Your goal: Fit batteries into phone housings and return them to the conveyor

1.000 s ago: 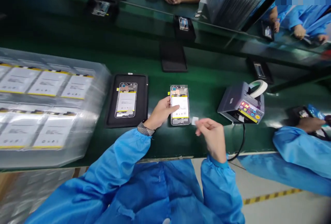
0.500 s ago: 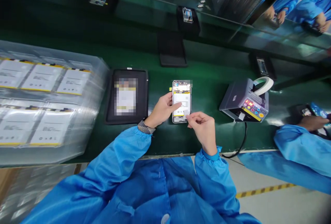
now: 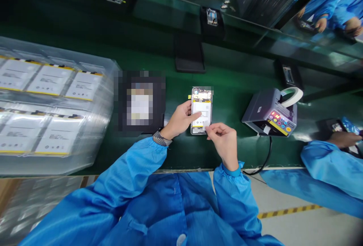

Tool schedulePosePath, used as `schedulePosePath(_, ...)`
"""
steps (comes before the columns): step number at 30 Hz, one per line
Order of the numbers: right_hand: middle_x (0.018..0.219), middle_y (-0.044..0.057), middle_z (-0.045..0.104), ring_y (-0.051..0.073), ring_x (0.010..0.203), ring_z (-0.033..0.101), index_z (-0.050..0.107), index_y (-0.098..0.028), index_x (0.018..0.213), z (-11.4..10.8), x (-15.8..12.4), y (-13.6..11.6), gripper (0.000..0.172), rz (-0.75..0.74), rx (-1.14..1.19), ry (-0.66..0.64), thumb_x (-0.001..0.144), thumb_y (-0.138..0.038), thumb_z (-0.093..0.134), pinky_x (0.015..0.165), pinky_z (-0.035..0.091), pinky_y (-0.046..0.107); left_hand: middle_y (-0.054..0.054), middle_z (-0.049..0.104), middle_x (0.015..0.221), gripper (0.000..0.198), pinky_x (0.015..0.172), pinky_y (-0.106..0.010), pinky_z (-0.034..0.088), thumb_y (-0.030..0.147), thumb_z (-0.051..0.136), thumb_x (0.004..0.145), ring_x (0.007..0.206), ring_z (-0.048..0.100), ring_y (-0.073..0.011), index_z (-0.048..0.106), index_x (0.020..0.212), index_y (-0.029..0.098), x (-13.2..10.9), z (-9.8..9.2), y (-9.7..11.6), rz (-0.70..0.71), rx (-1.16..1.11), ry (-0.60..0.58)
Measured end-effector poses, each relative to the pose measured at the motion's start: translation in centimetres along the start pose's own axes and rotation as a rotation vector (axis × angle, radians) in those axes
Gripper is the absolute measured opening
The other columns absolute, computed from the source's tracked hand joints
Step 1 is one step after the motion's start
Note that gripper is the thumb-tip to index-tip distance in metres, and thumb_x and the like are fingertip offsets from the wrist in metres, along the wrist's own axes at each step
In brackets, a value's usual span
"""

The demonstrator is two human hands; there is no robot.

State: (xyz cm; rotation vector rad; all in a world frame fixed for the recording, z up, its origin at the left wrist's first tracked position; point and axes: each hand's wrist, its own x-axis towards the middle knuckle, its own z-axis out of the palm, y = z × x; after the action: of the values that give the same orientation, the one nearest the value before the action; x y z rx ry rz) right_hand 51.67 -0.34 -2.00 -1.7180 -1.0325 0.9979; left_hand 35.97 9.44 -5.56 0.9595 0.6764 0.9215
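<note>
My left hand (image 3: 183, 119) grips an opened phone (image 3: 196, 130) by its left side, the thumb lying across the white battery (image 3: 200, 108) inside it. The phone's back is off, so its circuit board shows above the battery. A small yellow tab sticks out at the phone's upper left. My right hand (image 3: 224, 140) is closed in a pinch at the lower right corner of the phone, touching or very near it. Whatever lies between those fingertips is too small to make out.
Clear trays of white batteries (image 3: 53, 104) stand at left. A partly blurred black tray (image 3: 159, 125) lies beside my left hand. A tape dispenser (image 3: 259, 111) with a tape roll is at right. Beyond lie a black tray (image 3: 188, 55) and a conveyor. Co-workers sit across and at right.
The view has shifted slightly, so the surroundings sit a little differently. Both hands keep their places on the phone, with hardly any movement between them.
</note>
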Motion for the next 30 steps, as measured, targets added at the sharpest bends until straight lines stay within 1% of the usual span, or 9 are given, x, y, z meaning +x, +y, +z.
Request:
schedulePosePath(5,0.059,0.002,0.065,0.015,0.051,0.056,0.069,-0.018,0.076,0.04,0.06,-0.05,0.042,-0.006,0.009,-0.006,0.076,-0.058,0.083,0.053,0.046,0.026,-0.016,0.072,0.126,0.057,0.099,-0.041,0.057,0.037,0.087,0.077,0.114,0.069,-0.0305,0.063,0.122,0.011,0.02,-0.02,0.04,-0.003,0.005,-0.002)
schedulePosePath(12,0.059,0.003,0.064,0.017,0.053,0.059,0.068,-0.019,0.076,0.14,-0.03,-0.16,0.045,0.0,-0.019,-0.008,0.076,-0.062,0.081,0.053,0.046,0.027,-0.016,0.072,0.127,0.058,0.099,-0.04,0.056,0.037,0.088,0.076,0.114,0.07,-0.0298,0.064,0.122,0.011,-0.01,-0.03,0.08,0.0,0.006,0.014)
schedulePosePath(18,0.059,0.003,0.066,0.016,0.054,0.059,0.067,-0.019,0.077,0.2,0.04,0.04,0.043,0.003,-0.008,-0.014,0.076,-0.06,0.082,0.054,0.046,0.027,-0.015,0.072,0.126,0.057,0.098,-0.039,0.057,0.035,0.088,0.076,0.113,0.07,-0.0293,0.064,0.122,0.012,0.0,-0.04,0.07,0.006,0.008,0.022)
schedulePosePath(26,0.059,0.003,0.065,0.016,0.053,0.058,0.068,-0.018,0.077,0.26,-0.03,-0.19,0.038,0.002,-0.028,-0.012,0.079,-0.054,0.081,0.054,0.045,0.026,-0.016,0.072,0.126,0.057,0.1,-0.042,0.056,0.034,0.089,0.075,0.113,0.069,-0.0307,0.065,0.121,0.011,-0.04,-0.01,0.26,0.0,0.01,0.023)
schedulePosePath(30,0.059,0.003,0.065,0.015,0.052,0.057,0.067,-0.018,0.077,0.31,0.05,-0.1,0.039,0.004,-0.039,-0.004,0.078,-0.055,0.081,0.054,0.044,0.026,-0.016,0.072,0.126,0.056,0.099,-0.041,0.057,0.034,0.088,0.076,0.114,0.07,-0.0306,0.064,0.122,0.011,-0.07,-0.04,0.22,0.009,0.01,0.021)
